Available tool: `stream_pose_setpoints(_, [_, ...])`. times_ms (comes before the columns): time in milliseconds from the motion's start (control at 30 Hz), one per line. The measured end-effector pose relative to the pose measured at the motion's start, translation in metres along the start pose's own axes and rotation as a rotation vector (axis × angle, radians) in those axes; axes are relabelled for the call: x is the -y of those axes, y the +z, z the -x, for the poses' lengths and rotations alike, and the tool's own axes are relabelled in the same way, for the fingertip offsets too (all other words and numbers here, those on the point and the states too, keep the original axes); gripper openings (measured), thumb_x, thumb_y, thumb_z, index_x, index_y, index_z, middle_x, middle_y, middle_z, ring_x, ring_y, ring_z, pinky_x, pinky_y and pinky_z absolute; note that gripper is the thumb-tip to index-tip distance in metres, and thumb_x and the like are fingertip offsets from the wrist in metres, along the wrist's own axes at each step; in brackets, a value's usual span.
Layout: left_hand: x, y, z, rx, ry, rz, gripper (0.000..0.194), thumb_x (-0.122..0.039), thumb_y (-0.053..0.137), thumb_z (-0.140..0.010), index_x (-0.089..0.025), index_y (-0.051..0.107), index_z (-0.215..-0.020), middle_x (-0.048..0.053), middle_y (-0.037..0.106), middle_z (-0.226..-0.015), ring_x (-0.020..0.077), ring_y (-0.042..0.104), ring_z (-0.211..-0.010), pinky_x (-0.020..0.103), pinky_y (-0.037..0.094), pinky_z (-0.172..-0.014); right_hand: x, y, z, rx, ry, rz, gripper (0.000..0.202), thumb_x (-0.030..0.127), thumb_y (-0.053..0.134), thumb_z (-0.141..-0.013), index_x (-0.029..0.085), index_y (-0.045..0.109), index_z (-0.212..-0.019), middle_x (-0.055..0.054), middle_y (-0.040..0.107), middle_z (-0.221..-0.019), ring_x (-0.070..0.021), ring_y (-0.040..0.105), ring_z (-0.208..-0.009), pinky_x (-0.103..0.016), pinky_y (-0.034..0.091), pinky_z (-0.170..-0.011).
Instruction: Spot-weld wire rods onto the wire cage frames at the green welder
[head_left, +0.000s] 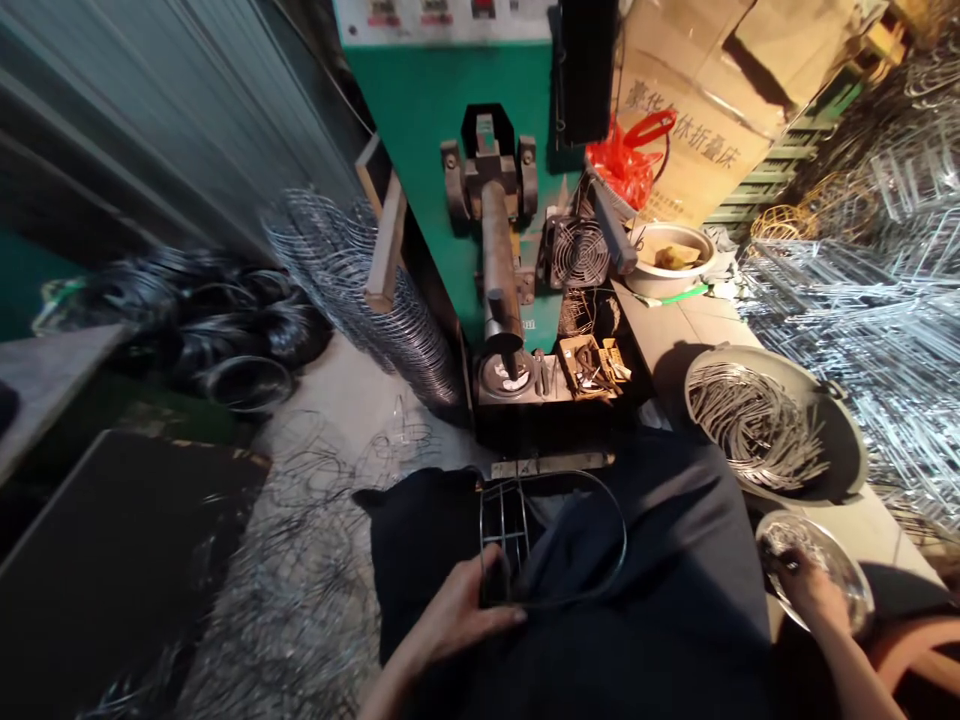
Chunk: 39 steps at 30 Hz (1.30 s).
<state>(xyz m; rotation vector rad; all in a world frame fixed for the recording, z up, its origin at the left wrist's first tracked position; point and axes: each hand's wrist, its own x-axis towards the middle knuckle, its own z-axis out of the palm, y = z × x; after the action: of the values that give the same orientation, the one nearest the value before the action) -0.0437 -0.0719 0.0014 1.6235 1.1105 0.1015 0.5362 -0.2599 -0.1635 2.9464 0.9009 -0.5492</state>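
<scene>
Two hands in view: left hand (457,615) at 6 o'clock, right hand (814,592) at 4 o'clock.
One wire ring frame (551,540) on lap, centre-low.
Two metal basins at 3–4 o'clock: large basin (844,450) with bent wire pieces, too many to count; small bowl (851,575) under right hand.
One white bowl (667,262) at 1 o'clock.
One small fan (576,252) beside it.
One green machine (450,130) at 12 o'clock.
One red plastic bag (626,165).
Black rings (225,330) at 9 o'clock: stack, count unclear.
</scene>
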Motion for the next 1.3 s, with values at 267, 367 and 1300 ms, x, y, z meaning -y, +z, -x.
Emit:
stream_pose_setpoints(267, [0.027,0.009,-0.010,-0.123,0.059,0.190,0.027,-0.027,0.062,-0.085,-0.020,0.057,-0.111,0.005,0.068,-0.097,0.0198,0.065,-0.088,0.031,0.050,-0.083,0.047,-0.074,0.003,-0.186,-0.105,-0.006,0.031,0.052,0.051,-0.080,0.024,0.064,-0.087,-0.018,0.068,-0.070,-0.0388,0.069,-0.068,-0.049,0.052,-0.066])
stream_pose_setpoints(367, [0.017,0.001,-0.022,-0.340,0.007,0.528,0.045,-0.042,0.062,-0.088,-0.019,0.053,-0.125,0.003,0.066,-0.090,0.0162,0.062,-0.073,0.029,0.052,-0.069,0.113,-0.117,0.020,-0.340,-0.331,-0.178,0.027,0.051,0.053,-0.084,0.026,0.065,-0.087,-0.020,0.072,-0.082,-0.0352,0.069,-0.070,-0.046,0.049,-0.064])
stream_pose_setpoints(1300, [-0.008,0.011,-0.088,-0.767,-0.006,0.973,0.053,-0.056,0.064,-0.085,-0.013,0.060,-0.116,-0.009,0.045,-0.057,0.0034,0.033,-0.036,0.016,0.029,-0.034,0.404,-0.098,0.116,0.164,-1.588,-0.154,0.021,0.025,0.046,-0.100,0.024,0.067,-0.102,-0.006,0.075,-0.106,-0.0247,0.056,-0.125,-0.054,0.022,-0.109])
